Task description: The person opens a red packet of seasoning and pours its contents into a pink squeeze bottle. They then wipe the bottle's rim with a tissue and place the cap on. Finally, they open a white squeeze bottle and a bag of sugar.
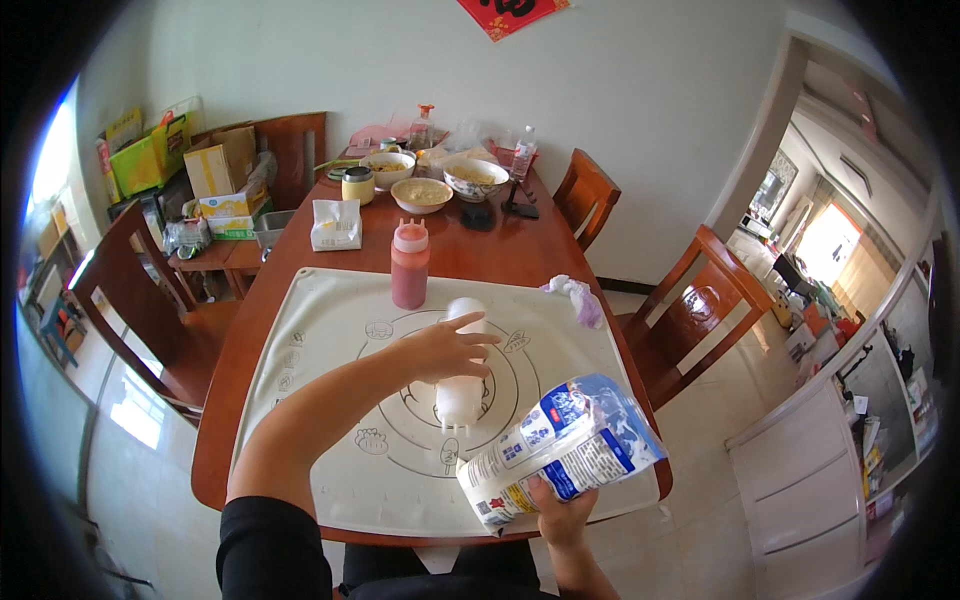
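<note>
A white squeeze bottle (459,401) lies on the pale silicone mat (337,480), its multi-pronged nozzle cap pointing towards me. Across its middle stretches my left hand (450,349), fingers spread; whether they touch the bottle I cannot tell. My right hand (559,510) grips a blue and white plastic bag (559,450) from below, near the front right of the mat. The bag is tilted, its clear crumpled end up to the right, and it bears printed writing. Upright behind the white bottle stands a squeeze bottle of pink-red contents (409,277), with a similar pronged cap.
A purple and white cloth (576,298) lies at the mat's right edge. Farther back on the wooden table (480,240) are a white packet (336,225), a yellow jar (358,186), several bowls of food (421,196) and a water bottle (523,154). Wooden chairs (694,307) flank the table.
</note>
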`<control>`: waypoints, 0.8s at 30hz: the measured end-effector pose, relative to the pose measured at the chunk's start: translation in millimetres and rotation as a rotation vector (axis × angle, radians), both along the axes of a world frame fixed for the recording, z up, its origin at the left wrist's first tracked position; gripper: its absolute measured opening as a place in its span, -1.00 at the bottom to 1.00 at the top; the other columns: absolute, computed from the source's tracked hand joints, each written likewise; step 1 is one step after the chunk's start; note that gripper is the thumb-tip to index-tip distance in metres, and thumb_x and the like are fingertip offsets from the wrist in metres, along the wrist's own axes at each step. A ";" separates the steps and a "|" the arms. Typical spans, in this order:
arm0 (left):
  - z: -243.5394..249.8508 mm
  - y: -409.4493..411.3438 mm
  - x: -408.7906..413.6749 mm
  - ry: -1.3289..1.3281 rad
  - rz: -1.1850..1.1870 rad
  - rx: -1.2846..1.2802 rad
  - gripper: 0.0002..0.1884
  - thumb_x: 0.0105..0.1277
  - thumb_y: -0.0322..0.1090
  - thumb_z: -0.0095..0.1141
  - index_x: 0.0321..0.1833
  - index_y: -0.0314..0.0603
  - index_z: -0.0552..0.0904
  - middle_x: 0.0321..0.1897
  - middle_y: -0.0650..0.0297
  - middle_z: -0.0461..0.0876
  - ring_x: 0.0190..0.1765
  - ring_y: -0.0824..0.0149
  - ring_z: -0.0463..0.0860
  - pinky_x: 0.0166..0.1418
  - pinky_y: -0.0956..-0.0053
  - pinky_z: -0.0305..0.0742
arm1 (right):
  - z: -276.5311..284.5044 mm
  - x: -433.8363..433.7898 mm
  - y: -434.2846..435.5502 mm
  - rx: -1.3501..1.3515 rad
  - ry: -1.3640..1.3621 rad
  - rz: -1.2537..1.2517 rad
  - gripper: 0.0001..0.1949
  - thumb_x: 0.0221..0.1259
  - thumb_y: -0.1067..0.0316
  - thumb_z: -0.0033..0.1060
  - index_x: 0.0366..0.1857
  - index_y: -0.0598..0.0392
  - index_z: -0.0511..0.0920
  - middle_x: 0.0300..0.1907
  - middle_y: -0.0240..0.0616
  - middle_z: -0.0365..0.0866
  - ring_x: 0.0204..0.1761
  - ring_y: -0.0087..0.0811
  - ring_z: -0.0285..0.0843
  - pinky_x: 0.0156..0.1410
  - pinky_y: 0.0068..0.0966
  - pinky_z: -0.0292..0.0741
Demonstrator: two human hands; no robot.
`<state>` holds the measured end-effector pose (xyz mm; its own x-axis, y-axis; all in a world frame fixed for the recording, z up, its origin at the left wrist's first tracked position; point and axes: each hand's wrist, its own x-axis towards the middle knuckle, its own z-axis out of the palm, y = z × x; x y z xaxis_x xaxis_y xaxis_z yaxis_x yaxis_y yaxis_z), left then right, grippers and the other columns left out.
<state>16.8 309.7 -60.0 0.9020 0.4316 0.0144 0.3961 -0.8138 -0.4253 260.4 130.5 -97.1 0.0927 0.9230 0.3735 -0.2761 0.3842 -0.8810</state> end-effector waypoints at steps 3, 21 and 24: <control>6.2 -18.7 -17.0 -0.028 0.082 -0.037 -0.28 -0.26 -0.19 0.52 0.09 0.36 0.51 0.03 0.41 0.56 0.32 0.32 0.42 0.61 0.01 -0.14 | 1.5 6.3 13.3 0.025 -0.071 0.089 -0.55 -0.03 0.59 0.29 0.04 0.25 0.48 -0.09 -0.23 0.62 -0.09 -0.45 0.61 0.10 -0.49 0.52; 67.8 -222.3 -113.9 -0.132 0.890 -0.281 -0.32 -0.24 0.13 0.42 -0.01 -0.02 0.59 -0.25 0.09 0.60 -0.15 0.08 0.65 0.05 0.26 0.51 | -1.5 -39.2 143.1 -0.596 0.054 0.954 -0.53 0.11 0.35 0.33 0.13 0.18 0.44 0.00 -0.16 0.63 -0.01 -0.30 0.66 0.10 -0.27 0.64; 54.9 -211.4 -109.7 -0.121 0.927 -0.319 -0.31 -0.23 0.12 0.42 0.00 -0.03 0.59 -0.28 0.10 0.58 -0.17 0.10 0.65 -0.04 0.26 0.52 | 13.0 -37.5 130.2 -0.487 -0.013 0.837 -0.50 0.04 0.38 0.38 0.12 0.17 0.44 -0.02 -0.23 0.62 0.00 -0.36 0.63 0.13 -0.32 0.59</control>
